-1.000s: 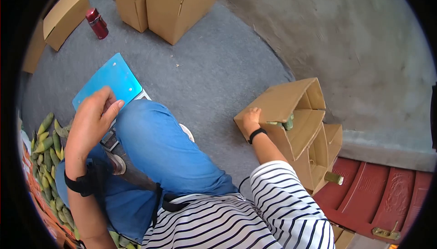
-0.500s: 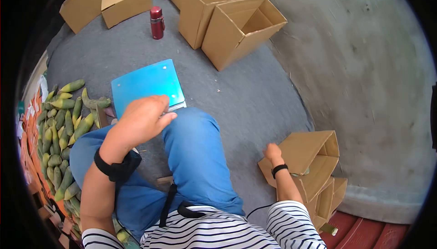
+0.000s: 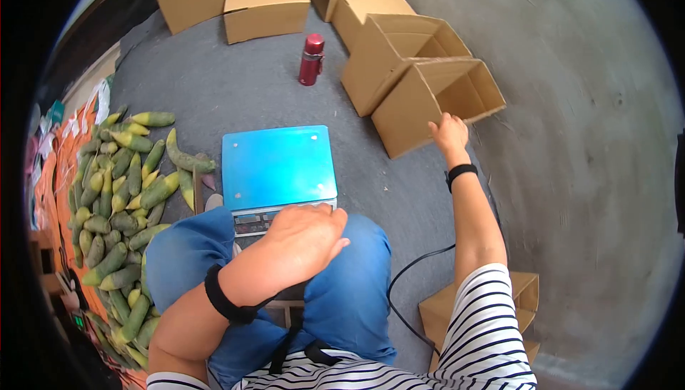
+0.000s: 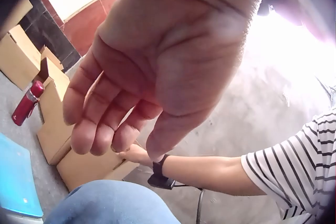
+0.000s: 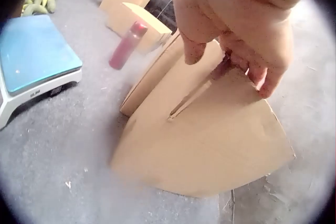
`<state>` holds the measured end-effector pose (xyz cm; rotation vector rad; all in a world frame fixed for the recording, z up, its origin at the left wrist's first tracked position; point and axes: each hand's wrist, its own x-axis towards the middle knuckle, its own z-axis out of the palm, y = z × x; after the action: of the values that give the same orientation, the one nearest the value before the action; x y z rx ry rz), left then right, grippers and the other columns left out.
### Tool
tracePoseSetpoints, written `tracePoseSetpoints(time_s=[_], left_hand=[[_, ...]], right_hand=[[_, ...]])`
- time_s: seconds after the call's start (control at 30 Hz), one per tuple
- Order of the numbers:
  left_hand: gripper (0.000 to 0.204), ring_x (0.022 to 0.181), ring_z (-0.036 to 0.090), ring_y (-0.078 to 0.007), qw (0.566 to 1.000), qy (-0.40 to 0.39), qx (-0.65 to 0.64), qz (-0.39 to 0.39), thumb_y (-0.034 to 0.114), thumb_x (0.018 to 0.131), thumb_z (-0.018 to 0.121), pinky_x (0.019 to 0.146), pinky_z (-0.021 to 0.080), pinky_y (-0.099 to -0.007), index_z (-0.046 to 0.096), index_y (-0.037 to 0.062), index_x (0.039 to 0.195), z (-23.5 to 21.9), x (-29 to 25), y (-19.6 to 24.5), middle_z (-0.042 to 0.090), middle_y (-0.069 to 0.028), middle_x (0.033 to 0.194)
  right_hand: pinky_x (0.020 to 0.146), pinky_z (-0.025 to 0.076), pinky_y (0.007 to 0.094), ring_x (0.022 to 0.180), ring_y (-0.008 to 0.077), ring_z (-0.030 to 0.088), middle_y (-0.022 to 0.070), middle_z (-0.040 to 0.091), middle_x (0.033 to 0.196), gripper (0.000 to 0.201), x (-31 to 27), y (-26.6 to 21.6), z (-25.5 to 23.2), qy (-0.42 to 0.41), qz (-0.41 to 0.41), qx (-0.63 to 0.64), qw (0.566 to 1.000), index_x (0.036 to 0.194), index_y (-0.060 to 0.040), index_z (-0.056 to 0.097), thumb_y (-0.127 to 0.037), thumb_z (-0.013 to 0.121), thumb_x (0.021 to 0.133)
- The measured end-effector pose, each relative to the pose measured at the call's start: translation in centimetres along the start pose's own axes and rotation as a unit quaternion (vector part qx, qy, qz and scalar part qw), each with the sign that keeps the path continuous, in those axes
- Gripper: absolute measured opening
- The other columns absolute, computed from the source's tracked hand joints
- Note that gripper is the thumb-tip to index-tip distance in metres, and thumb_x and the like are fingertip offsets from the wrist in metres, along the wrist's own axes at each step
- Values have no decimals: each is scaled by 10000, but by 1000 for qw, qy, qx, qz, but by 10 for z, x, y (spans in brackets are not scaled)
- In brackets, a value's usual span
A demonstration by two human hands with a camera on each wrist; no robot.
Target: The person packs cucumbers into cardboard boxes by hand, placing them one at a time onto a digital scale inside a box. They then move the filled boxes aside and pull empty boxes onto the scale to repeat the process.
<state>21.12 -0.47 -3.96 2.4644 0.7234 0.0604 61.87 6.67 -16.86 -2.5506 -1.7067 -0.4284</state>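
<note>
Our right hand (image 3: 451, 135) grips an open cardboard box (image 3: 408, 120) by its rim, seemingly the best hold: light, stiffish, creasable. Our left hand (image 3: 289, 246) hangs empty, loosely curled.

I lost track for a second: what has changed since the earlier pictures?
The right hand has moved forward from the near box to the rim of a farther box; whether it grips is unclear. The left hand stays free; scale and flask stay put.

Matt brown cardboard boxes (image 3: 403, 124), glossy blue scale plate (image 3: 278, 165), shiny red metallic flask (image 3: 311, 60)
</note>
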Motion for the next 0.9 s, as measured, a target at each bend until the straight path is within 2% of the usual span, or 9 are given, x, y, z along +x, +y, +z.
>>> tracePoseSetpoints(time_s=[0.07,0.13,0.33,0.47,0.6,0.63,0.7,0.8,0.9], left_hand=[[274,774,630,-345,1000,-3,-1,-4,255,862,653,684,502,-432,568,-5,857,0,-1,-3,623,-169,806],[270,770,629,-344,1000,4,-3,21,251,863,652,681,501,-432,569,-6,857,-2,-1,-2,614,-165,804],[269,764,629,-346,998,12,-16,56,244,864,650,674,501,-438,567,-12,856,2,-5,11,606,-174,797],[267,773,631,-355,996,28,-23,76,237,861,651,680,504,-444,565,-17,857,9,-3,15,614,-186,805],[270,819,637,-377,999,5,2,44,233,854,654,706,508,-458,576,-23,886,22,1,9,638,-205,833],[272,828,638,-376,999,-7,3,43,236,855,654,711,510,-455,582,-23,894,25,2,6,642,-204,839],[283,851,643,-369,999,-10,8,37,245,855,655,733,514,-446,598,-25,919,32,1,-1,652,-199,864],[286,859,645,-365,999,-1,11,33,246,857,653,753,515,-441,604,-25,934,35,-4,-6,656,-194,866],[288,882,645,-363,999,-33,21,17,242,862,648,767,515,-438,604,-25,960,33,-7,0,657,-193,884]], right_hand=[[951,427,427,962,305,641,150,702,955,292,-10,-1,4,-72,30,-59,995,952,-53,654,-317,663,828],[873,459,424,793,303,671,123,696,738,240,-26,9,10,35,-30,-72,996,789,-77,639,-313,657,825],[671,501,454,690,325,663,163,672,703,255,-103,18,-49,-50,-11,-12,999,746,-76,619,-316,648,828],[664,497,461,671,366,641,173,635,651,274,-178,-18,-82,-108,-56,-2,993,738,-57,592,-304,634,847],[737,498,438,820,359,628,202,640,806,232,-218,-61,-129,-96,-70,266,957,870,-1,607,-231,640,867],[822,482,435,959,351,596,199,635,962,271,-227,-59,-134,-122,-117,322,932,1013,2,613,-225,648,870],[899,452,436,1061,360,555,199,611,1080,396,-248,-51,-143,-132,-200,303,922,1134,-6,584,-290,657,867],[960,426,437,1135,367,539,214,599,1164,620,-296,-11,-130,-175,-139,257,940,1234,-16,543,-415,723,795],[833,487,429,958,339,622,137,668,1002,375,-325,29,-113,-104,-88,167,976,1102,-79,608,-126,717,746]])
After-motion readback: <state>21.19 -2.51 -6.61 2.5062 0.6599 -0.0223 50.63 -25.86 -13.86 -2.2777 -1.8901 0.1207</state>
